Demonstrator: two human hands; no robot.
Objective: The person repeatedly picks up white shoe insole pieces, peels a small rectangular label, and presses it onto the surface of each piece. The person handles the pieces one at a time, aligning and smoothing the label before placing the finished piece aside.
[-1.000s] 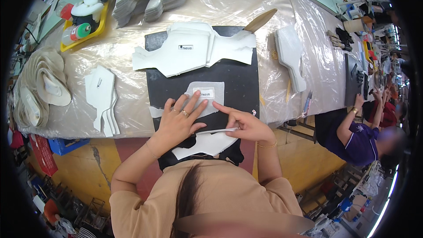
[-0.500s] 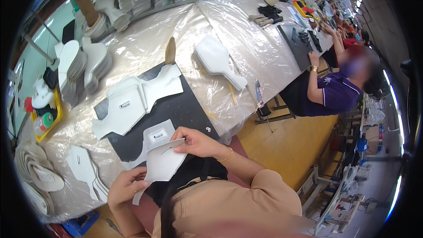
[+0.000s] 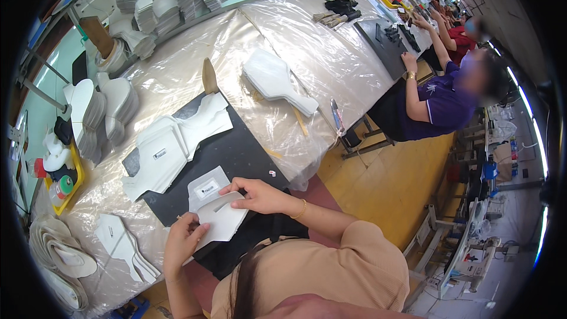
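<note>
Both my hands hold a white, stiff cut piece (image 3: pixel 220 224) with a curled upper edge, just over the near edge of a black board (image 3: pixel 251 156). My right hand (image 3: pixel 254 195) pinches its upper right edge. At the piece's lower left, my left hand (image 3: pixel 185 237) grips it between thumb and fingers. Partly under the held piece lies another white cut piece with a printed label (image 3: pixel 207 188). Farther up the board, several overlapping white cut pieces (image 3: pixel 165 147) are spread out, one with a label.
A stack of white pieces (image 3: pixel 274 82) lies right of the board, a wooden stick (image 3: pixel 208 75) beyond it. Left are more cut pieces (image 3: pixel 120 245) and a yellow tray (image 3: pixel 72 186) with bottles. Clear plastic sheeting (image 3: pixel 195 35) covers the table. A co-worker (image 3: pixel 443 100) sits at the right.
My left hand has moved up along the held piece, and the tail that hung below it is now hidden. My right hand keeps its pinch. The whole view has shifted slightly.
</note>
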